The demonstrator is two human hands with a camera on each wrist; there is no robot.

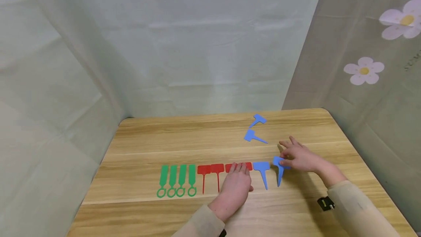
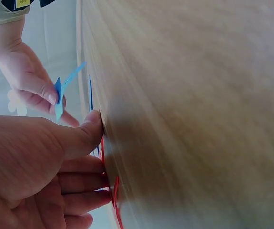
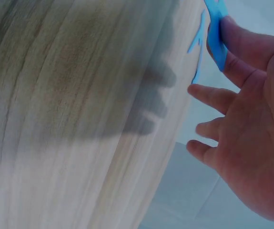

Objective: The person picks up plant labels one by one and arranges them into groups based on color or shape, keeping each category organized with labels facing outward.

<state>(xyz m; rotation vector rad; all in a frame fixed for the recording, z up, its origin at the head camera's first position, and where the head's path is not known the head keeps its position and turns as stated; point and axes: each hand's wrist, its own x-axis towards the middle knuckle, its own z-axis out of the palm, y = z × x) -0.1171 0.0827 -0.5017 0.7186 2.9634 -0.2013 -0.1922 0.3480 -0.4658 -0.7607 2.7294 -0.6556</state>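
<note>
My right hand (image 1: 300, 158) pinches a blue T-shaped plant label (image 1: 280, 177) by its wide head between thumb and index finger. In the left wrist view this label (image 2: 59, 98) is held off the table, its stem slanting. Just left of it, another blue plant label (image 1: 261, 166) lies flat, stem toward me. My left hand (image 1: 234, 187) rests fingertips on red T-shaped labels (image 1: 229, 168), partly hiding them; its fingers are fairly straight. Two more red labels (image 1: 217, 168) lie uncovered to the left. Several green labels with ring ends (image 1: 182, 174) continue the row leftward.
Two loose blue plant labels (image 1: 251, 135) lie at odd angles farther back on the wooden table (image 1: 138, 138). Pale cloth walls (image 1: 210, 46) stand behind the table and at both sides. A small black device (image 1: 325, 203) shows beside the right sleeve.
</note>
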